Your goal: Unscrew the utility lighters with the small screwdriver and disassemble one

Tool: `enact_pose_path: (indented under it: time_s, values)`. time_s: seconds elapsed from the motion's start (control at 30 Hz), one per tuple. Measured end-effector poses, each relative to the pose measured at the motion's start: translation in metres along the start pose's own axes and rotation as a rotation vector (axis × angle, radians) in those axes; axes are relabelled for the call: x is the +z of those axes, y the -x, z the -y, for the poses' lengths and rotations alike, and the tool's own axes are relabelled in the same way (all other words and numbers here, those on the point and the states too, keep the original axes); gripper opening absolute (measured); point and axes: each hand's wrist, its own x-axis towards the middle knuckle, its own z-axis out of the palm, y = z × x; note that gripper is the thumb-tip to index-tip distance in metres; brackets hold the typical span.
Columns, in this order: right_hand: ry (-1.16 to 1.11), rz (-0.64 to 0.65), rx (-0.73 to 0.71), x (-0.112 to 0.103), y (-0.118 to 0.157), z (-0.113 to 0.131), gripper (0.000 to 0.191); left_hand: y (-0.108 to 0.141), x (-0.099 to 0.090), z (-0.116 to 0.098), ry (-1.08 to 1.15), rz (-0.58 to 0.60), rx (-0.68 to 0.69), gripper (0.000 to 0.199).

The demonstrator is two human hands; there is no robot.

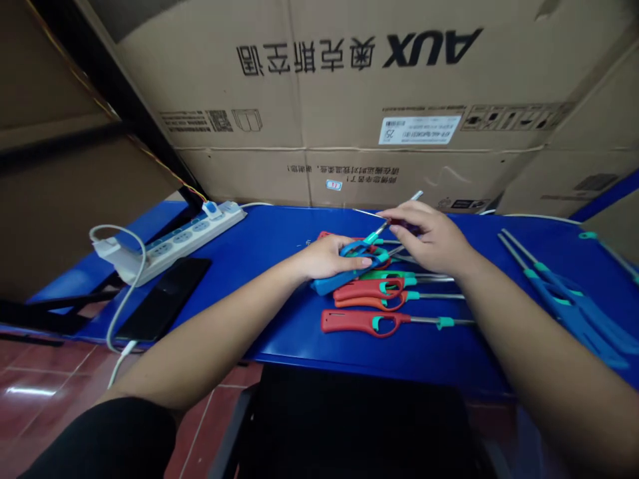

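Note:
My left hand [327, 258] is closed around a blue long-nosed gas lighter [327, 285] with teal parts. A second blue handle loop shows beside it, under my thumb. The held lighter's metal tube [382, 228] slants up to the right, into the fingers of my right hand [432, 233]. Those fingers are pinched around the tube, and a thin metal rod [368, 213] sticks out of them to the left. Just below lie a green lighter [392, 274], red lighters [352, 321] and an orange one [347, 302]. My fingers hide part of the tube.
Several blue lighters [564, 293] lie on the blue table [289, 346] at the right. On the left are a white power strip [187, 236], a black phone [164, 296] and a white cable [142, 266]. A large cardboard box [344, 93] forms the back wall.

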Motion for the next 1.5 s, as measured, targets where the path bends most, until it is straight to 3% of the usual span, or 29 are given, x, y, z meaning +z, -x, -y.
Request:
enact_pose_path:
  time_s: [0.13,0.23,0.33,0.47,0.63,0.7,0.87,1.03,1.17,1.27,1.4,1.5]
  values:
    - [0.093,0.085,0.023,0.015,0.013,-0.004,0.031,0.000,0.004,-0.003,-0.410,-0.141,0.052,0.036]
    - [0.104,0.107,0.029,0.023,0.015,-0.002,0.032,0.003,0.006,-0.005,-0.502,-0.238,0.040,0.045]
    - [0.098,0.046,-0.021,0.023,0.014,0.003,0.033,0.007,0.002,-0.006,-0.331,-0.296,-0.046,0.048]
    - [0.089,-0.089,-0.033,0.017,0.014,0.012,0.033,0.013,-0.012,-0.012,0.194,-0.290,-0.169,0.051]
    - [0.014,-0.160,0.128,0.017,0.016,0.022,0.031,0.014,-0.023,-0.021,0.603,-0.188,-0.071,0.066]
    - [-0.036,-0.215,0.146,0.019,0.016,0.025,0.023,0.014,-0.022,-0.022,0.716,-0.196,-0.060,0.061]
    - [-0.318,-0.365,0.251,0.017,0.014,0.033,0.015,0.015,-0.011,-0.021,0.724,-0.351,-0.080,0.022]
    - [-0.602,-0.422,0.230,0.016,0.013,0.036,0.019,0.013,-0.009,-0.014,0.610,-0.418,-0.079,0.044]
    - [-0.521,-0.345,0.270,0.019,0.018,0.040,0.018,0.013,-0.014,-0.015,0.766,-0.360,-0.017,0.049]
    - [-0.397,-0.286,0.204,0.020,0.024,0.048,0.013,0.017,-0.015,-0.021,0.859,-0.360,0.071,0.049]
    - [-0.188,-0.196,-0.073,0.017,0.028,0.061,0.015,0.021,-0.010,-0.026,0.841,-0.425,0.220,0.043]
    - [-0.122,-0.122,-0.239,0.015,0.027,0.069,0.012,0.022,-0.005,-0.028,0.858,-0.446,0.231,0.040]
